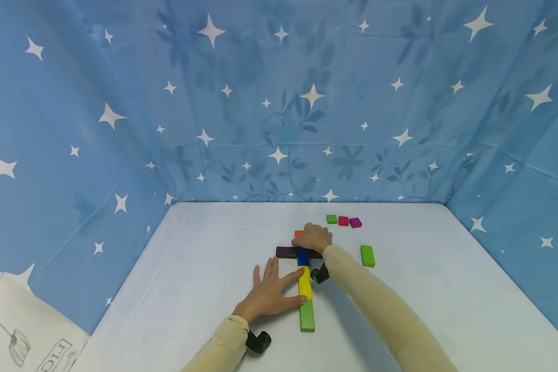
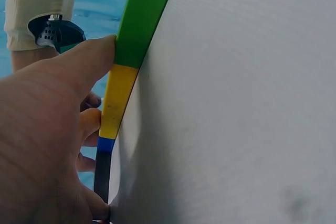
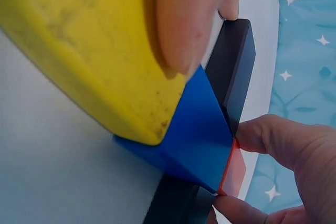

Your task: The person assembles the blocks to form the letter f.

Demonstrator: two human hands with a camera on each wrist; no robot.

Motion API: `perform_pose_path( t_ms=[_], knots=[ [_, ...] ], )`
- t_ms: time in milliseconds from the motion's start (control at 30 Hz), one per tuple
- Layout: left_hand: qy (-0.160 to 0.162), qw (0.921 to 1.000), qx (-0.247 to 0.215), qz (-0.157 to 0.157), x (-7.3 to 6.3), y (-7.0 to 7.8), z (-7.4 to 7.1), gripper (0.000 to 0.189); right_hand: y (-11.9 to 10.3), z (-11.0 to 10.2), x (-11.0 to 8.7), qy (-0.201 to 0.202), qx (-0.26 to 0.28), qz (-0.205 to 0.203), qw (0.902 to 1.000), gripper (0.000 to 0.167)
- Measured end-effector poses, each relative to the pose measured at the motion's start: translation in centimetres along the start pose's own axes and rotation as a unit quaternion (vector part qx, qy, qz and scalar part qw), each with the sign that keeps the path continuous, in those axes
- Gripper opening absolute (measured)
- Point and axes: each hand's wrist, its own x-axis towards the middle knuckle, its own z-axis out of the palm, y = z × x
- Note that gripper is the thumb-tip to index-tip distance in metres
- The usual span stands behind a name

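Blocks lie end to end in a cross on the table: orange-red (image 1: 299, 234) at the far end, then blue (image 1: 303, 258), yellow (image 1: 304, 285) and green (image 1: 307, 316). Black blocks stick out on both sides of the blue one, the left one (image 1: 285, 252) showing more than the right. My right hand (image 1: 315, 238) pinches the orange-red block (image 3: 233, 172) between thumb and finger where it meets the blue block (image 3: 194, 129). With fingers spread, my left hand (image 1: 270, 294) touches the yellow block; its thumb lies by the yellow-green joint, against the green block (image 2: 142, 19).
Beyond my right hand lie small green (image 1: 331, 219), red (image 1: 343, 221) and magenta (image 1: 355, 222) blocks. A longer green block (image 1: 367, 256) lies to the right. The white table (image 1: 204, 248) meets a blue star-patterned curtain (image 1: 279, 113) at the back and sides.
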Motion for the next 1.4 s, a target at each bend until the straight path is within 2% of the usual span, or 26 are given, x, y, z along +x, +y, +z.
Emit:
perform_pose_path(
  t_ms=[433,833,1100,1400],
  knots=[
    [0.001,1.0000,0.000,0.000,0.03,0.26,-0.24,0.074,0.00,-0.35,-0.14,-0.010,0.029,0.014,0.9994,0.058],
    [0.000,1.0000,0.001,0.000,0.07,0.26,0.02,0.074,0.27,-0.14,-0.40,-0.004,0.027,0.015,0.9995,0.059],
    [0.005,0.9998,-0.012,0.013,0.12,0.01,-0.03,0.076,0.53,-0.27,-0.08,0.001,-0.005,0.004,1.0000,0.058],
    [0.002,0.9999,0.010,-0.009,0.02,0.17,-0.04,0.075,0.53,-0.66,-0.36,0.004,-0.019,0.005,0.9998,0.065]
  ],
)
